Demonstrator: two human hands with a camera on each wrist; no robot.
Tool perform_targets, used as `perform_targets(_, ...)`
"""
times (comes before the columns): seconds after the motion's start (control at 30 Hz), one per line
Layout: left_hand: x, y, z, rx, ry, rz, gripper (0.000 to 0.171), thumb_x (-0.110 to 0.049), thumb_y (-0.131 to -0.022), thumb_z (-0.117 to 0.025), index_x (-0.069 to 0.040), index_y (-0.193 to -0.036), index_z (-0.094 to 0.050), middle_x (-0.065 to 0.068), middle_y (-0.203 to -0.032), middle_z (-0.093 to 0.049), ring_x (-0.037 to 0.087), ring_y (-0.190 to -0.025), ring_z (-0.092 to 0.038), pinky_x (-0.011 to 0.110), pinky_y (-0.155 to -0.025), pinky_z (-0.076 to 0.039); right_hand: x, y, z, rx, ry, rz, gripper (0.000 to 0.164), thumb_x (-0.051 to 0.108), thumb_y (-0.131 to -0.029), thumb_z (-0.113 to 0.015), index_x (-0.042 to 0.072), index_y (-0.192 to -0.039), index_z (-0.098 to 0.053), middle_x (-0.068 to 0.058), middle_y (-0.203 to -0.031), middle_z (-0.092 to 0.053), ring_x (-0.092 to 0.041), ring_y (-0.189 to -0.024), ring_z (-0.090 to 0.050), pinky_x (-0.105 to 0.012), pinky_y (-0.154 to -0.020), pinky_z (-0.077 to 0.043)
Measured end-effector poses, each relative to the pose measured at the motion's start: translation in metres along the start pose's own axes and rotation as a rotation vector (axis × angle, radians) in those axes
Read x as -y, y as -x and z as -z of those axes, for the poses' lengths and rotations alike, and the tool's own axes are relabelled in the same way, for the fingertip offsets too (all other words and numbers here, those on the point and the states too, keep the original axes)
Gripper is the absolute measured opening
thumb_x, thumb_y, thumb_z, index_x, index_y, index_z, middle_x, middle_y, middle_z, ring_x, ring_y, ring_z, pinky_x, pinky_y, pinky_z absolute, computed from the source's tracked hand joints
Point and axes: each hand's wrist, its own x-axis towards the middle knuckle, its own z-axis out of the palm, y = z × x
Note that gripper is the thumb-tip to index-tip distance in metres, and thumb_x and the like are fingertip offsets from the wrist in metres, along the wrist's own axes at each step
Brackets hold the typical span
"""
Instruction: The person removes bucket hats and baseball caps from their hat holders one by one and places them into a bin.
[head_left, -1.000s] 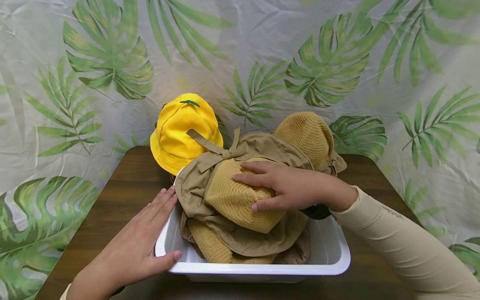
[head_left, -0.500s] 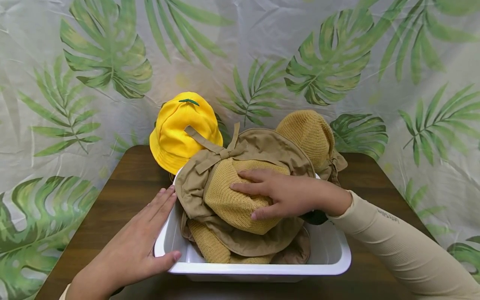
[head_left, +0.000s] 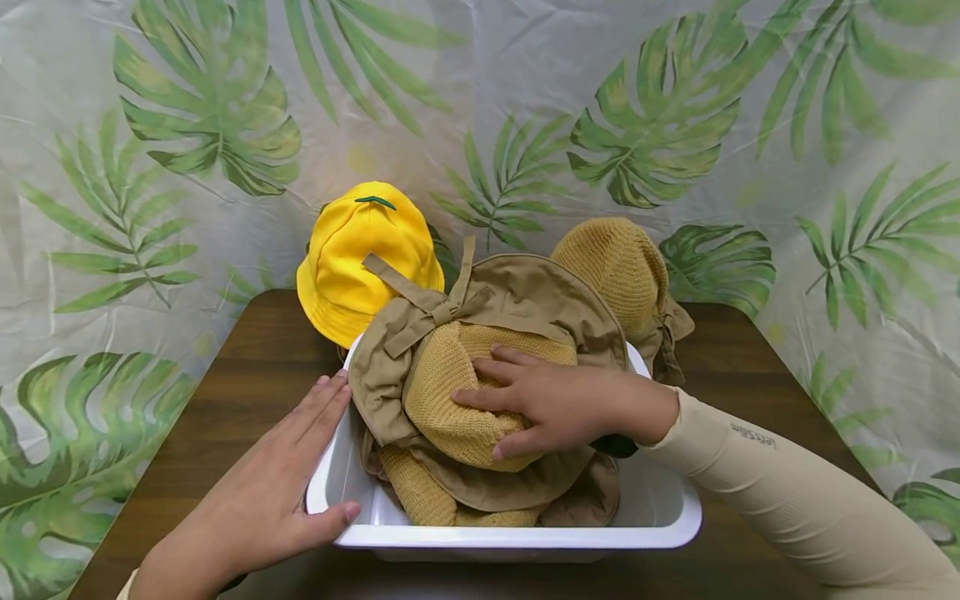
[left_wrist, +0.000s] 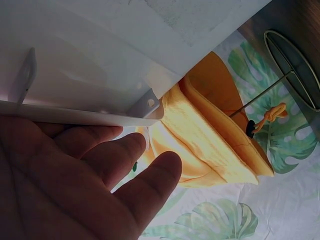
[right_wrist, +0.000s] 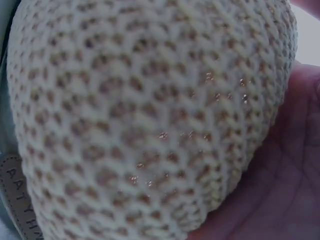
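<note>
A tan sun hat with a knitted yellow-tan crown [head_left: 442,400], a wide cloth brim and a ribbon bow lies on top in the white plastic bin [head_left: 517,537]. My right hand [head_left: 558,404] rests on that crown with its fingers spread; in the right wrist view, the knit [right_wrist: 145,120] fills the frame beside the palm. My left hand [head_left: 258,479] touches the bin's left side with straight fingers, its thumb at the rim's front corner. Under the top hat shows more knitted tan material [head_left: 420,487] and brown cloth [head_left: 588,496].
Behind the bin's left corner a yellow bucket hat [head_left: 360,258] sits on a metal stand [left_wrist: 295,72]. Another tan knitted hat [head_left: 611,271] stands at the back right. All are on a dark wooden table [head_left: 225,392] before a leaf-print cloth [head_left: 517,75].
My right hand has slid left and toward me on the crown. The top hat has shifted slightly the same way, baring more of the bin's back right rim. My left hand stays put.
</note>
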Motion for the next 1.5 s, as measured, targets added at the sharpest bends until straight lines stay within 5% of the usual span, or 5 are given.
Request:
perform_targets(1.0,0.0,0.0,0.0,0.017,0.007,0.02,0.103,-0.058,-0.081,-0.069,0.002,-0.154,-0.028,0.019,-0.159,-0.029,0.031,-0.146,-0.025,0.017,-0.115,-0.005,0.015,-0.017,-0.018,0.053,0.164,-0.107,0.071,0.055,-0.095,-0.057,0.042,-0.157,-0.024,-0.012,-0.165,-0.006,-0.044,-0.148,0.004,-0.065,-0.111,-0.02)
perform_targets(1.5,0.0,0.0,0.0,0.01,0.01,0.008,0.104,-0.058,-0.082,-0.068,0.001,-0.155,-0.025,0.017,-0.16,-0.027,0.031,-0.147,-0.025,0.019,-0.116,-0.005,0.011,-0.025,-0.031,0.186,0.126,-0.094,0.069,0.055,-0.094,-0.058,0.045,-0.155,-0.027,-0.011,-0.165,-0.011,-0.047,-0.147,-0.004,-0.062,-0.113,-0.018)
